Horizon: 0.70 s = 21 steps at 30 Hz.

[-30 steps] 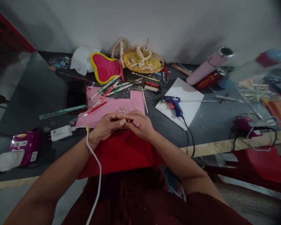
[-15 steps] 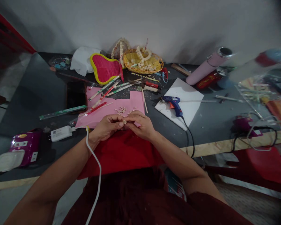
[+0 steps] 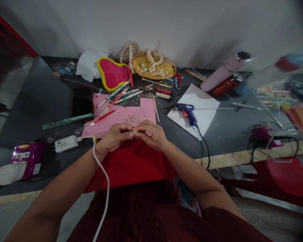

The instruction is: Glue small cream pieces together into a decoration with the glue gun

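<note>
Head view: left hand [image 3: 115, 137] and right hand [image 3: 153, 135], equally near, pinch a tiny pale piece [image 3: 135, 132] between them by the pink sheet's [image 3: 113, 121] near edge, its long axis unreadable.

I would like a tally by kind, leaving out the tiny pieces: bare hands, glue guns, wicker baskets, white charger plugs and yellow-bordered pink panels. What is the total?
Hands: 2, left hand and right hand, both pinching a small pale piece
Glue gun: 1
Wicker basket: 1
Charger plug: 1
Pink panel: 1
Total: 6
</note>
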Each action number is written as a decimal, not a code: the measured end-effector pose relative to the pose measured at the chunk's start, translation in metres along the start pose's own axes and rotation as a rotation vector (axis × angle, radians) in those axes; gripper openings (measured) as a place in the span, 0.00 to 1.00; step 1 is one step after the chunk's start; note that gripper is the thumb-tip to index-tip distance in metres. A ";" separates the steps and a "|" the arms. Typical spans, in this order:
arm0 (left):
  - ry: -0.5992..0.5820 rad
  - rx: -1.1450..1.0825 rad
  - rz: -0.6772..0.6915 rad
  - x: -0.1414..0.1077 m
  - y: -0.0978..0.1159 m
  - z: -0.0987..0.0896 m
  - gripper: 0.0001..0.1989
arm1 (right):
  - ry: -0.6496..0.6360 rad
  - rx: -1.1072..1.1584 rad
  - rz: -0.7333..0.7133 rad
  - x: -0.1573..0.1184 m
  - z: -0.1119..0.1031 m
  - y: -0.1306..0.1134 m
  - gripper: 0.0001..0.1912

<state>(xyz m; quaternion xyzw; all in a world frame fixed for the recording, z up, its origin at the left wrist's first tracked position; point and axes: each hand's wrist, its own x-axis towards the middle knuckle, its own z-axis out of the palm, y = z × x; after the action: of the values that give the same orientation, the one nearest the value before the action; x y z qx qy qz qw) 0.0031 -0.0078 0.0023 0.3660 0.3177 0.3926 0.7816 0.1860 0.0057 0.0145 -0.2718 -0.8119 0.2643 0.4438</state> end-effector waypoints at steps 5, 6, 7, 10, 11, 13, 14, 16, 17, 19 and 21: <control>0.007 0.001 -0.006 -0.001 0.000 0.001 0.09 | 0.005 0.006 0.015 0.000 -0.001 -0.001 0.06; 0.013 -0.001 -0.003 -0.001 0.000 0.002 0.09 | 0.012 0.006 0.021 -0.001 -0.001 -0.001 0.06; 0.021 -0.005 0.002 -0.001 0.001 0.003 0.09 | 0.029 0.010 0.033 -0.001 -0.001 -0.001 0.06; 0.039 -0.032 0.018 -0.001 0.004 0.006 0.07 | 0.122 0.046 0.114 -0.003 -0.001 0.000 0.06; 0.040 -0.044 0.016 -0.001 0.005 0.006 0.07 | 0.149 0.059 0.148 -0.004 -0.002 0.000 0.06; 0.033 -0.061 -0.002 -0.001 0.007 0.008 0.07 | 0.168 0.074 0.199 -0.005 -0.002 0.001 0.05; 0.031 -0.065 -0.010 -0.001 0.007 0.008 0.07 | 0.166 0.076 0.209 -0.005 -0.002 0.001 0.04; 0.031 -0.061 -0.011 -0.001 0.007 0.008 0.08 | 0.160 0.076 0.212 -0.005 -0.002 0.001 0.03; 0.030 -0.054 -0.007 -0.001 0.007 0.007 0.09 | 0.160 0.074 0.211 -0.005 -0.003 0.001 0.03; 0.025 -0.034 -0.001 -0.001 0.006 0.007 0.11 | 0.172 0.070 0.221 -0.005 -0.003 0.002 0.03; 0.021 -0.016 0.003 -0.001 0.005 0.006 0.12 | 0.196 0.065 0.251 -0.005 -0.004 0.003 0.03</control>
<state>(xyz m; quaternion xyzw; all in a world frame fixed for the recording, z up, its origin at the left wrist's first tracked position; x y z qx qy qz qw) 0.0056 -0.0084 0.0102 0.3561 0.3223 0.4001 0.7805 0.1924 0.0050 0.0112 -0.3811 -0.7154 0.3159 0.4932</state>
